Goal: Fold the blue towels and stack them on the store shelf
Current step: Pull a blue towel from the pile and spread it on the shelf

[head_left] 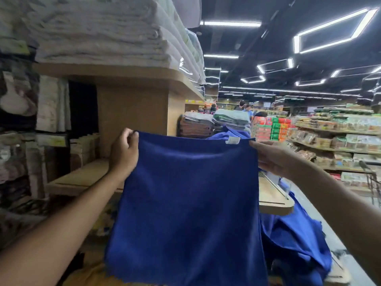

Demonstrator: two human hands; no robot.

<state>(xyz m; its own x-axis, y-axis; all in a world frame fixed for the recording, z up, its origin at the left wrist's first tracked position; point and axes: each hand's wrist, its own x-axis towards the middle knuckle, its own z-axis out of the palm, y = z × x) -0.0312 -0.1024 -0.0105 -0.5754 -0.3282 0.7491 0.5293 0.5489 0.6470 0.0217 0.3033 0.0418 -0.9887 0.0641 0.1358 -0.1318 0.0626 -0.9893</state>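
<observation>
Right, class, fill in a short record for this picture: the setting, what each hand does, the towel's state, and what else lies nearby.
setting: store aisle, beside a wooden shelf
left hand: grips the top left corner of the blue towel
right hand: pinches the top right corner
towel state: held up, hanging spread out, not yet folded; white label at its top edge
nearby: loose blue pile at lower right; white towel stack on the top shelf

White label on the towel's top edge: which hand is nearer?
Right. The right hand pinches the towel at the corner beside the label; the left hand grips the opposite corner.
</observation>
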